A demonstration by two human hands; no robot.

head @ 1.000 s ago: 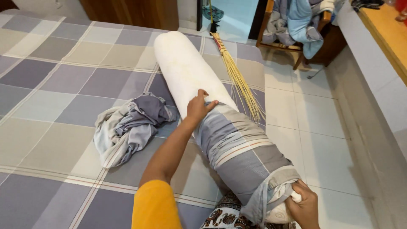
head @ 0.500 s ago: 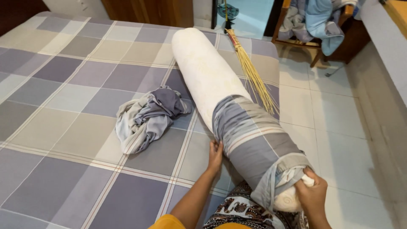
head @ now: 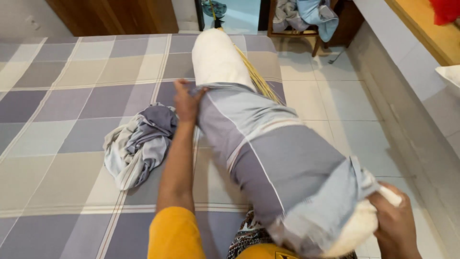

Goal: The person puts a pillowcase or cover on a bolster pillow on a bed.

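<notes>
A long white bolster (head: 218, 57) lies on the checked bed, its near two thirds inside a grey and blue striped cover (head: 268, 153). My left hand (head: 186, 100) grips the cover's far open edge against the bolster's side. My right hand (head: 395, 221) is closed on the bolster's near end, where white stuffing sticks out of the bunched cover. The near end is raised towards me.
A crumpled grey and white cloth (head: 136, 144) lies on the bed sheet (head: 62, 86) left of my arm. A straw broom (head: 256, 76) lies along the bolster's right side. Tiled floor (head: 335, 110) runs right of the bed, with a chair (head: 306, 19) draped in clothes beyond.
My left hand has gone from low on the bolster's near side up to the cover's far edge, and the cover now reaches further along. The near end has come closer to me.
</notes>
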